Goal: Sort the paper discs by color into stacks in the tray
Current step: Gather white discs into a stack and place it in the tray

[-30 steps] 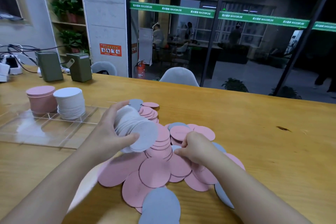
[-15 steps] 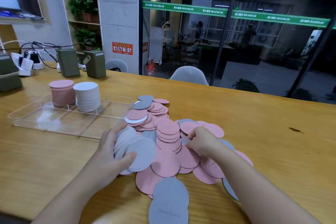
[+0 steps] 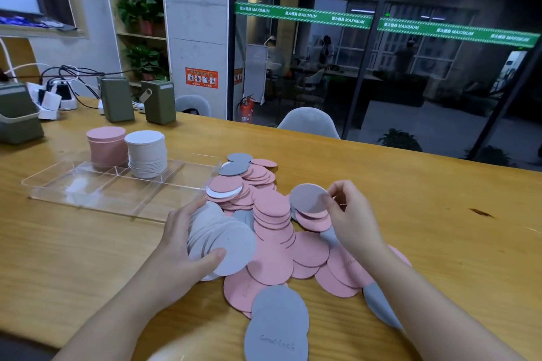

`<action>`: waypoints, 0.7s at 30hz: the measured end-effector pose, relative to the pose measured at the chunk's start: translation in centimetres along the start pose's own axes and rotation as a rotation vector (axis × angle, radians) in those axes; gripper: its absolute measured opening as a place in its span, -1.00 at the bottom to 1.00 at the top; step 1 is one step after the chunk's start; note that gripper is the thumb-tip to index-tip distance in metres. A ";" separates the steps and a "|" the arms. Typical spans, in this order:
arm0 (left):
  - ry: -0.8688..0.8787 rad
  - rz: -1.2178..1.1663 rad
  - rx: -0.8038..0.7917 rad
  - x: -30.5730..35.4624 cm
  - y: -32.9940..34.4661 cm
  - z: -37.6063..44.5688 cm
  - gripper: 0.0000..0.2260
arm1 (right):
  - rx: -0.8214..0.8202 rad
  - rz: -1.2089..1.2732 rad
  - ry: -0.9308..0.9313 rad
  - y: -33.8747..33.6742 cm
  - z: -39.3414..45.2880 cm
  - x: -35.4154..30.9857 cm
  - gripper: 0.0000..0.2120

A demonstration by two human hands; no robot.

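Observation:
A loose pile of pink discs [image 3: 272, 243] with a few grey ones lies on the wooden table in front of me. My left hand [image 3: 181, 246] grips a fanned bunch of white discs [image 3: 225, 240] at the pile's left edge. My right hand [image 3: 349, 214] pinches a single grey disc [image 3: 308, 198] lifted just above the pile. The clear tray [image 3: 117, 193] sits to the left and holds a pink stack [image 3: 107, 146] and a white stack [image 3: 146, 152] in its far compartments.
Two large grey discs [image 3: 278, 319] lie at the near edge of the pile. Green boxes [image 3: 117, 98] and chargers with cables stand along the table's far left. A grey chair [image 3: 308, 123] sits beyond the far edge.
My right hand has risen from the pile with a grey disc pinched in it. My left hand still holds the white bunch, now lower beside the pile. The view has shifted left.

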State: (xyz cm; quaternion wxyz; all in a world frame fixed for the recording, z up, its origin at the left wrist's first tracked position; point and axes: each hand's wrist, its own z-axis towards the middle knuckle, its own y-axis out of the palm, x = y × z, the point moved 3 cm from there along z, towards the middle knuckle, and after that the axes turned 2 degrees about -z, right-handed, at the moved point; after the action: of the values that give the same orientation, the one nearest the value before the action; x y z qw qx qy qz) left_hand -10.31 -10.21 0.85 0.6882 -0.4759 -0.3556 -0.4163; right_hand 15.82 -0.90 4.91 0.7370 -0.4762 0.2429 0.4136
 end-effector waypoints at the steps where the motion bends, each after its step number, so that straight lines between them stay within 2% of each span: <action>1: 0.002 0.002 0.004 0.0 0.0 0.0 -0.29 | -0.024 0.072 -0.030 0.0 -0.5 -0.5 -0.85; 4: 0.002 0.006 0.012 0.0 0.1 -0.1 -0.33 | -0.192 0.262 -0.087 0.8 -2.2 -1.8 -0.88; 8: -0.009 -0.010 0.000 0.0 0.0 0.0 -0.31 | -0.379 0.196 -0.156 2.7 -3.8 -2.8 -0.88; 11: -0.022 -0.028 -0.027 -0.1 -0.2 0.0 -0.29 | -0.369 0.047 -0.181 3.9 -4.1 -3.4 -0.87; 14: -0.022 -0.007 -0.045 -0.1 -0.2 -0.1 -0.25 | -0.353 -0.002 -0.200 5.3 -4.5 -4.4 -0.85; 18: -0.019 0.038 -0.043 -0.3 -0.2 -0.2 -0.24 | -0.413 0.023 -0.227 6.7 -4.4 -5.3 -0.82; 21: -0.021 0.039 -0.026 -0.4 -0.3 -0.2 -0.25 | -0.371 0.095 -0.172 7.4 -2.6 -5.0 -0.79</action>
State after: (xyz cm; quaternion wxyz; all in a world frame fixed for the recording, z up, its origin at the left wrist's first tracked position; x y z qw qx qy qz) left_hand -10.71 -10.35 0.52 0.6861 -0.4963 -0.3480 -0.4023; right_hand 7.01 -3.61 3.90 0.6343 -0.5547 0.1210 0.5248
